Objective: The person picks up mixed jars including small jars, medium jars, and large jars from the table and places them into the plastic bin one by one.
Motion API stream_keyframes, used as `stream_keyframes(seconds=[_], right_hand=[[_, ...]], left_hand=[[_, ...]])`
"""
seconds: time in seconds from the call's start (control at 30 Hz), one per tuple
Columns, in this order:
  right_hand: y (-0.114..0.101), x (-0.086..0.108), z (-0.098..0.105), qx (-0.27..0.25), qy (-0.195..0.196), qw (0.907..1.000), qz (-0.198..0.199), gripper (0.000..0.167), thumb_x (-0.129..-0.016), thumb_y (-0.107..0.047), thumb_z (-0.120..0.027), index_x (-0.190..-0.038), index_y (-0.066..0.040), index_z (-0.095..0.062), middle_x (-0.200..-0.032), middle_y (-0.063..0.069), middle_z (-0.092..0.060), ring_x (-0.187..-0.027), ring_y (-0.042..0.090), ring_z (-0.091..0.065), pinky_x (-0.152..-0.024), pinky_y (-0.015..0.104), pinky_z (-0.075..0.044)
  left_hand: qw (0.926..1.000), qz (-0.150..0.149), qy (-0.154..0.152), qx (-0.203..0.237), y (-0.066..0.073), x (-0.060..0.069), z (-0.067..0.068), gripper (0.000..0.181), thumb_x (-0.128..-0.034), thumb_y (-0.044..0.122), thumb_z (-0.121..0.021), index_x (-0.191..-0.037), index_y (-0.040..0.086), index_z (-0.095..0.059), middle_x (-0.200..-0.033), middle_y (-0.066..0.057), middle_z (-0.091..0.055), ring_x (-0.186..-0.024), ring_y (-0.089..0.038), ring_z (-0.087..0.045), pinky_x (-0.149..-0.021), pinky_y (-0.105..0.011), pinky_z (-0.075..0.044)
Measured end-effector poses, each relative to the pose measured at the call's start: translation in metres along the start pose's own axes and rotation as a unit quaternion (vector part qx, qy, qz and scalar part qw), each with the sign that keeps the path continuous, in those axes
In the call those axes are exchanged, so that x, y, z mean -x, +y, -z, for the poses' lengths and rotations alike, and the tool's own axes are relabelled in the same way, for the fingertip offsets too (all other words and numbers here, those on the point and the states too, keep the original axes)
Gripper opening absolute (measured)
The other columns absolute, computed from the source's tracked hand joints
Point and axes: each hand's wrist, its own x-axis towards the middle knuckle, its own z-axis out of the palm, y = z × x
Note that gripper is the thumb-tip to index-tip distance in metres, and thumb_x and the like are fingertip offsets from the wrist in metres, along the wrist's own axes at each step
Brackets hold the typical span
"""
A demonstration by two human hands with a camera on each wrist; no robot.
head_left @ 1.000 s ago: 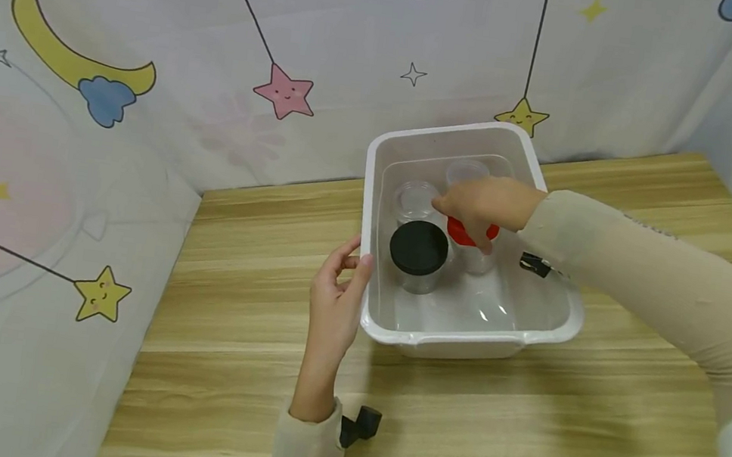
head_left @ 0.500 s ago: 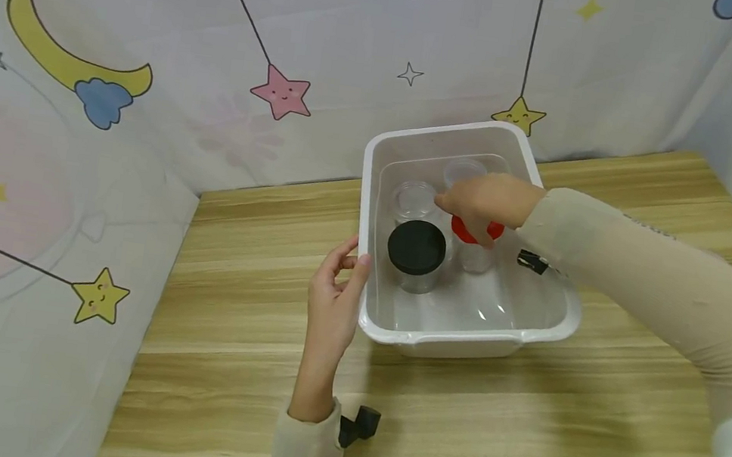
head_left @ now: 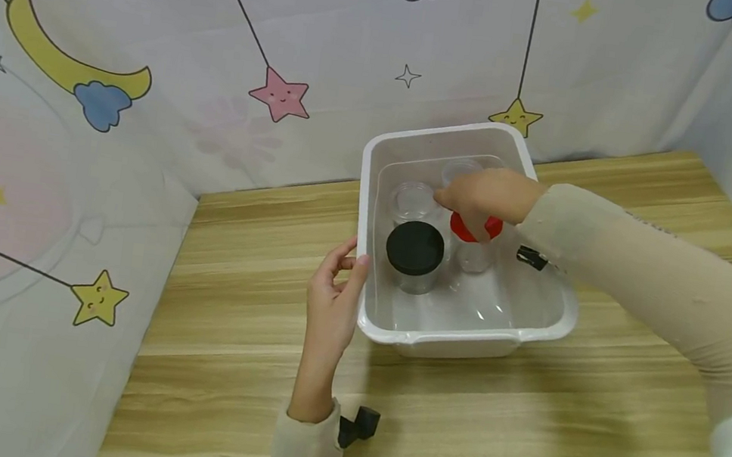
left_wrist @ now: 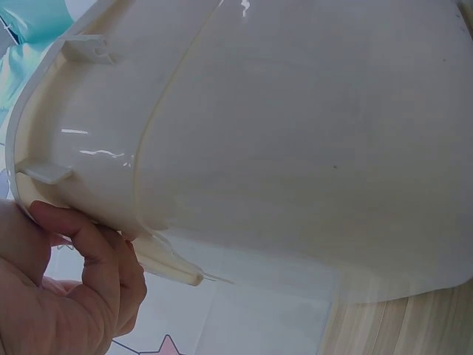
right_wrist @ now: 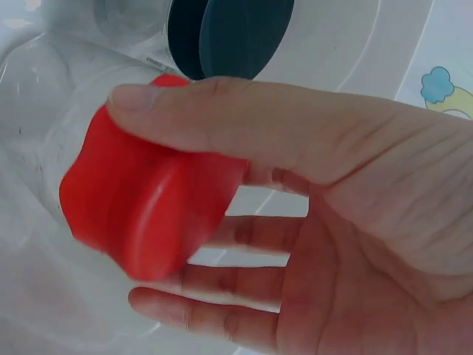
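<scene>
A white plastic tub (head_left: 462,339) stands on the wooden table. My left hand (head_left: 332,304) holds its left rim, thumb on top and fingers outside below it; the left wrist view shows those curled fingers (left_wrist: 96,244) against the tub's outer wall. Inside the tub, my right hand (head_left: 490,193) grips a ridged red lid (right_wrist: 148,192) from above, the thumb along one side and fingers on the other. Beneath that lid is a clear jar (head_left: 474,258), partly hidden by the hand. To its left stands a clear jar with a black lid (head_left: 414,248).
Two more clear containers are in the back of the tub: one at left (head_left: 412,202), another clear container (head_left: 461,170) behind the right hand. A printed cloth (head_left: 334,42) with stars and a moon hangs behind and beside the wooden table (head_left: 247,305).
My right hand's fingers have shifted slightly around the red lid, and the lid sits a little farther right and back in the tub. My left hand keeps its hold on the rim.
</scene>
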Motion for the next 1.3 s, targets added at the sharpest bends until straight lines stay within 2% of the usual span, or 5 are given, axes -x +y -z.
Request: stream_keyframes(seconds=[0.17,0.43,0.67,0.9,1.3], right_hand=[[0.002,0.002,0.003,-0.009,0.007,0.9999,0.0,0.075,-0.073,-0.004,-0.085,-0.137,-0.003,-0.045,-0.121,0.018,-0.055,-0.114,0.036,-0.049,-0.083,0.044,-0.057],[0.006,0.004,0.004,-0.023,0.019,0.9996,0.001,0.079,-0.073,-0.006,-0.086,-0.139,-0.005,-0.043,-0.124,0.019,-0.054,-0.12,0.038,-0.046,-0.087,0.048,-0.055],[0.011,0.009,0.006,-0.034,0.034,0.9987,0.02,0.07,-0.073,-0.008,-0.086,-0.13,-0.004,-0.047,-0.121,0.018,-0.056,-0.116,0.037,-0.049,-0.086,0.046,-0.056],[0.014,0.019,0.015,-0.057,0.041,0.997,0.031,0.071,-0.072,-0.011,-0.087,-0.129,-0.005,-0.046,-0.12,0.019,-0.057,-0.115,0.038,-0.051,-0.085,0.046,-0.057],[0.025,0.033,0.021,-0.072,0.062,0.9936,0.06,0.067,-0.074,-0.01,-0.087,-0.126,-0.003,-0.045,-0.12,0.019,-0.058,-0.111,0.037,-0.051,-0.083,0.045,-0.056]], left_hand=[[1.0,0.0,0.002,0.003,0.0,-0.001,0.0,0.039,-0.1014,0.02,-0.06,-0.136,0.001,-0.058,-0.102,-0.018,-0.06,-0.079,-0.046,-0.067,-0.076,-0.058,-0.057],[1.0,0.0,0.003,0.002,0.0,-0.001,0.0,0.039,-0.1012,0.02,-0.061,-0.135,0.001,-0.058,-0.102,-0.017,-0.06,-0.08,-0.048,-0.067,-0.073,-0.049,-0.059],[1.0,0.0,0.001,0.001,-0.001,-0.002,0.0,0.039,-0.1013,0.02,-0.061,-0.136,0.001,-0.058,-0.102,-0.018,-0.06,-0.075,-0.035,-0.07,-0.074,-0.054,-0.058],[1.0,0.003,0.001,0.004,-0.001,-0.001,0.0,0.039,-0.1013,0.02,-0.061,-0.136,0.002,-0.058,-0.103,-0.018,-0.06,-0.08,-0.046,-0.068,-0.075,-0.055,-0.057],[0.9999,0.011,0.0,0.0,-0.001,0.0,0.0,0.039,-0.1011,0.021,-0.061,-0.136,0.003,-0.058,-0.103,-0.017,-0.06,-0.079,-0.042,-0.069,-0.074,-0.052,-0.059]])
